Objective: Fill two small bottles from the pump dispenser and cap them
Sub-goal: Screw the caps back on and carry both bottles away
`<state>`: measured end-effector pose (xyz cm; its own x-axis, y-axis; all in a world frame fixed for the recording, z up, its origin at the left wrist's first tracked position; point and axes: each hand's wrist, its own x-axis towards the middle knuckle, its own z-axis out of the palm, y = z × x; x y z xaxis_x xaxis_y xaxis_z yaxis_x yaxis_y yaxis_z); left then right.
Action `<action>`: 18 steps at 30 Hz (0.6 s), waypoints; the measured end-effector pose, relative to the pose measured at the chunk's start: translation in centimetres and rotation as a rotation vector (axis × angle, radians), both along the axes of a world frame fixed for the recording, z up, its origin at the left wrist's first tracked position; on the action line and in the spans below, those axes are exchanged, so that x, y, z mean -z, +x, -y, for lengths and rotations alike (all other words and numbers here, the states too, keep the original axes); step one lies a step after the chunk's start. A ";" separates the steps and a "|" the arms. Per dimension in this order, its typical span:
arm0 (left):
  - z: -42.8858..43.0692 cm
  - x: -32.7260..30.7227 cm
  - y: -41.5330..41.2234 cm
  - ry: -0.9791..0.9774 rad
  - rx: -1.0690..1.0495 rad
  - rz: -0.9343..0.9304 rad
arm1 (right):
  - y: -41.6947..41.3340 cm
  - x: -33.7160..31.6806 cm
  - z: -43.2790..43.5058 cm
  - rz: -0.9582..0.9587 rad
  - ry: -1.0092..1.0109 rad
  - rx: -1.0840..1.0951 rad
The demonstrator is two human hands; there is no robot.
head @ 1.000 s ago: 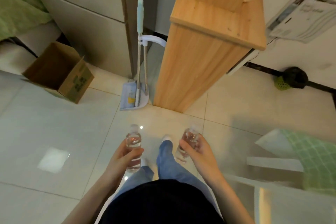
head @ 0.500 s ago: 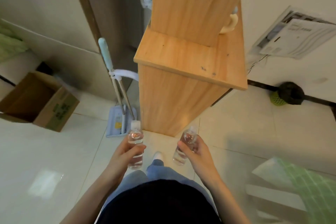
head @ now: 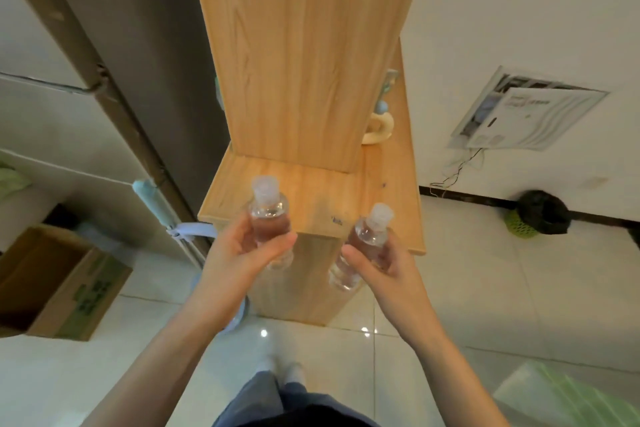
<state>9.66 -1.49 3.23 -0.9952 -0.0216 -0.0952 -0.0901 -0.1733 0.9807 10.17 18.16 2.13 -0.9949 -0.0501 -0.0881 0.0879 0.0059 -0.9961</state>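
The left hand [head: 239, 253] curls its fingers [head: 277, 241] round the first small bottle [head: 270, 218]. This bottle stands up straight, and its cap [head: 265, 189] sticks up above the fingers. The right hand [head: 384, 265] curls its fingers round the second small bottle [head: 363, 239], which leans a bit. Both bottles have clear liquid inside. The wooden cabinet [head: 311, 180] has a ledge just behind the fingers. A cardboard box [head: 59, 284] sits well off to the left of them.

The left bottle [head: 268, 220] sits in the left hand [head: 237, 258], the right bottle [head: 367, 236] in the right hand [head: 386, 269] — both before the shelf [head: 311, 189]; a box [head: 74, 291] on the floor [head: 485, 295] left, a bin [head: 538, 215] right.
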 end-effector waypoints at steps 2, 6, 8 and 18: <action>-0.3 -0.6 -2.2 -0.049 -0.001 -0.051 | -2.2 -1.1 0.2 -0.071 0.006 0.023; -0.8 0.2 -6.1 -0.072 -0.022 -0.072 | -6.2 -1.6 0.9 -0.150 0.040 0.055; -1.0 0.8 -7.4 -0.117 -0.026 -0.077 | -7.6 -1.0 1.1 -0.163 0.091 0.069; -0.7 2.4 -9.3 -0.243 -0.018 -0.104 | -9.2 2.2 1.0 -0.197 0.237 0.070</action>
